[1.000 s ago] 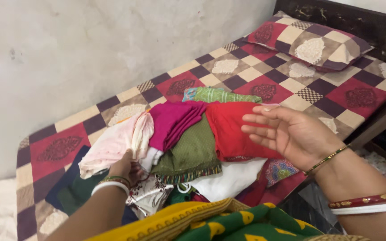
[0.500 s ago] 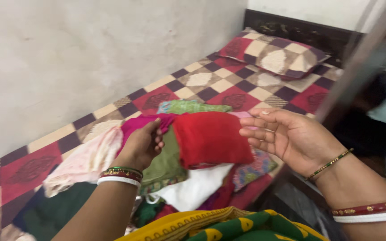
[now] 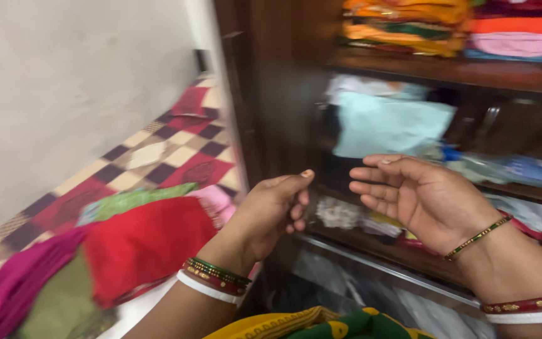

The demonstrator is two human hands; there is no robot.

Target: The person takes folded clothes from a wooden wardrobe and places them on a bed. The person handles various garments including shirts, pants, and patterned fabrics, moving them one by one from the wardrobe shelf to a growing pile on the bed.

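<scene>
Blurred clear plastic packets (image 3: 503,168) with blue and white contents lying on the middle wardrobe shelf (image 3: 522,191), right of a pale turquoise folded bundle (image 3: 387,125); no labels, signs or screens.

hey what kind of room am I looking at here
Most likely a bedroom at home. A bed with a checked cover runs along the wall, loose clothes are piled on it, and a dark wooden wardrobe stands open with folded fabrics on its shelves.
</scene>
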